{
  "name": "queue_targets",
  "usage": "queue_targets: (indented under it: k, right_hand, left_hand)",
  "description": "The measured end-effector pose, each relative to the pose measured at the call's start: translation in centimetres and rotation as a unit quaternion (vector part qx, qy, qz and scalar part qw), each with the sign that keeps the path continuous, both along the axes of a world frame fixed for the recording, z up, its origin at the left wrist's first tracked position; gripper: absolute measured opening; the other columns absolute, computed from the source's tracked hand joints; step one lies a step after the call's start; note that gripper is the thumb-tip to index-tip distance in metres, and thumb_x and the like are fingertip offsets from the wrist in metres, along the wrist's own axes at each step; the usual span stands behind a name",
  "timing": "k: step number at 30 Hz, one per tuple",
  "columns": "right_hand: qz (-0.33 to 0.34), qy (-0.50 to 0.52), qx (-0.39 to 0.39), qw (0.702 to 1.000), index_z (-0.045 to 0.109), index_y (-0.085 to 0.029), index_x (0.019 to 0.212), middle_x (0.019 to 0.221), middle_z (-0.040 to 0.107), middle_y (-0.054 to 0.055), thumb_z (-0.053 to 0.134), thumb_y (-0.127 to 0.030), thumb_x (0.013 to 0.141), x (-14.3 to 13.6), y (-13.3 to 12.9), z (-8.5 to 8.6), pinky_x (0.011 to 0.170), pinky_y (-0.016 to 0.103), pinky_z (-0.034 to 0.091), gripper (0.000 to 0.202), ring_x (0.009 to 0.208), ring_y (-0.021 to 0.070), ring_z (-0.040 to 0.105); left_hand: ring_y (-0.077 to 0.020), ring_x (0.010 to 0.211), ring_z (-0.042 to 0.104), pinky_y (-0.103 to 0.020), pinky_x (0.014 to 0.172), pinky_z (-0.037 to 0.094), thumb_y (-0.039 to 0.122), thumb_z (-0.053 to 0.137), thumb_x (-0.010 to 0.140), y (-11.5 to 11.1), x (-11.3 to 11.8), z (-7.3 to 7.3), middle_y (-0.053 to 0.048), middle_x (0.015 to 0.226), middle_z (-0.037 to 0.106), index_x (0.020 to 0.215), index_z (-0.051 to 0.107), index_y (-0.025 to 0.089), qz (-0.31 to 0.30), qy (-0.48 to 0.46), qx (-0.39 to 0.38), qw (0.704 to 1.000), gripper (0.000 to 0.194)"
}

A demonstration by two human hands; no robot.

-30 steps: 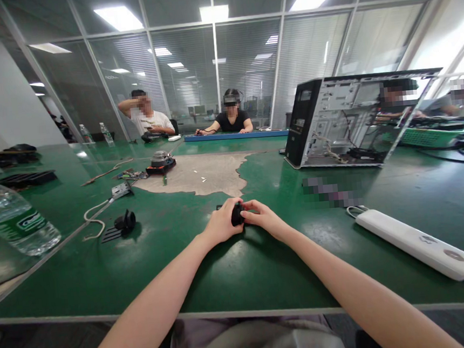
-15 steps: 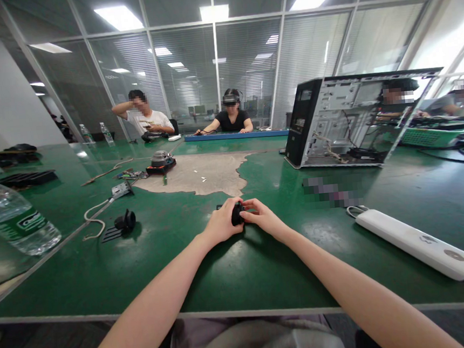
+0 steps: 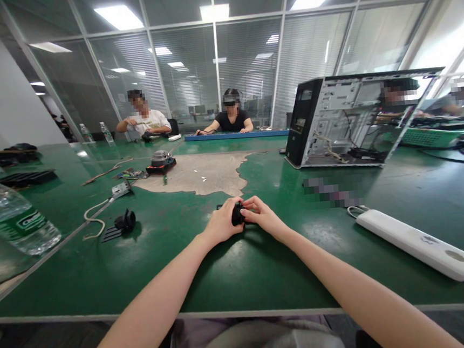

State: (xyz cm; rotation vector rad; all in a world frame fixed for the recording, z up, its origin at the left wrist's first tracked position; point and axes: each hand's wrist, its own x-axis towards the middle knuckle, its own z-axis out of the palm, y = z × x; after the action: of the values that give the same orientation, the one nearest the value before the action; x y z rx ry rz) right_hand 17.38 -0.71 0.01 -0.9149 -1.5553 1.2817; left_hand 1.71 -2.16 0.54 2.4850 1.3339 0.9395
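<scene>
A small black object [image 3: 236, 214] is held between my two hands, low over the green table [image 3: 225, 283]. My left hand [image 3: 221, 222] wraps round it from the left, and a dark bit of it sticks out beyond the knuckles. From the right, my right hand [image 3: 262, 214] pinches its side with thumb and fingers. Much of the object is hidden by the fingers. Left of my hands lies a black round part with flat prongs [image 3: 124, 222], beside a metal piece [image 3: 120, 189] with a pale cable.
A water bottle [image 3: 16, 220] stands at the left. An open computer case [image 3: 345, 123] is at the right, with a white power strip [image 3: 419, 241] nearer me. A device with a rounded grey top [image 3: 161, 161] sits farther back. Two people sit across the table.
The person across at the left has lowered a raised arm from the head. My hands stay in nearly the same place around the black object.
</scene>
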Motion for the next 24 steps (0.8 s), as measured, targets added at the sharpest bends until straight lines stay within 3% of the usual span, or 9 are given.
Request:
queue_targets:
  k: [4,8,12,19,24]
  right_hand:
    - [0.001,-0.002,-0.018,1.000,0.050,-0.019,0.087,0.094,0.056,0.003,0.063,-0.036,0.066,0.1,0.3,-0.5,0.072,0.034,0.048,0.030,0.076,0.0136,0.058]
    - [0.034,-0.002,0.004,0.999,0.048,-0.021,0.085,0.085,0.058,0.000,0.069,-0.031,0.060,0.4,-0.3,0.2,0.074,0.033,0.048,0.034,0.075,0.0139,0.059]
    - [0.030,0.002,-0.003,1.000,0.046,-0.022,0.083,0.081,0.059,-0.001,0.066,-0.034,0.065,0.3,-0.8,0.8,0.071,0.032,0.049,0.029,0.073,0.0127,0.059]
    - [-0.001,0.005,-0.020,1.000,0.050,-0.020,0.087,0.085,0.059,0.001,0.066,-0.037,0.065,0.1,0.1,-0.3,0.071,0.033,0.050,0.032,0.075,0.0134,0.058]
    - [0.028,-0.005,0.001,1.000,0.048,-0.020,0.086,0.089,0.058,0.001,0.069,-0.030,0.061,0.4,-0.1,0.2,0.076,0.034,0.048,0.034,0.079,0.0143,0.058]
  left_hand:
    - [-0.0206,0.105,0.050,-0.032,0.080,0.045,0.021,0.060,0.064,0.0,0.0,0.0,-0.001,0.120,0.046,0.115,0.034,0.026,-0.001,-0.004,0.002,1.000,0.057]
    - [-0.0210,0.105,0.050,-0.032,0.079,0.044,0.021,0.060,0.064,-0.2,0.0,0.1,-0.001,0.120,0.046,0.114,0.035,0.027,0.006,-0.003,-0.012,1.000,0.056]
    - [-0.0210,0.105,0.050,-0.032,0.080,0.044,0.020,0.060,0.063,-0.3,0.1,0.4,-0.001,0.121,0.046,0.115,0.035,0.027,0.004,-0.005,-0.016,1.000,0.058]
    - [-0.0212,0.106,0.049,-0.033,0.082,0.043,0.019,0.061,0.062,-0.2,0.1,0.4,-0.001,0.120,0.046,0.116,0.035,0.027,0.013,-0.001,-0.025,1.000,0.060]
    - [-0.0212,0.104,0.050,-0.032,0.079,0.045,0.021,0.060,0.063,-0.1,0.0,0.2,-0.001,0.120,0.046,0.115,0.035,0.026,0.004,-0.003,-0.009,1.000,0.058]
